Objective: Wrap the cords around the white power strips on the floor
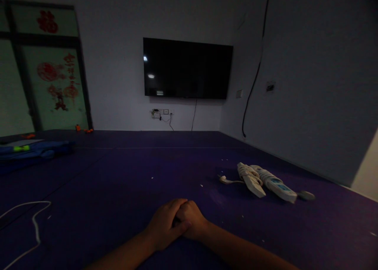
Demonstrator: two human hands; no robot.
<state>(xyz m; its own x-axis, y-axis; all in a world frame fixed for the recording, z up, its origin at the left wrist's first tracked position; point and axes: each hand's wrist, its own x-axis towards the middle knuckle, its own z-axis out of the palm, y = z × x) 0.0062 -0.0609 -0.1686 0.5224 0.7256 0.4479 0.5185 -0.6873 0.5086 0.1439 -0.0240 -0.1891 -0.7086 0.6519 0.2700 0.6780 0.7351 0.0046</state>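
My left hand (163, 224) and my right hand (193, 219) rest clasped together on the dark purple mat (118, 183), near the bottom centre. The left hand's fingers lie over the right hand, which is curled closed beneath them. Nothing shows inside either hand. Two white power strips (265, 180) with a white plug and cord lie on the mat to the right, well beyond my hands.
A black TV (187, 68) hangs on the far wall above wall sockets (162, 112). A white cable (32, 219) snakes at the lower left. A blue bundle (32, 150) lies at the far left, by a glass door with red decorations. A black cable runs down the right wall.
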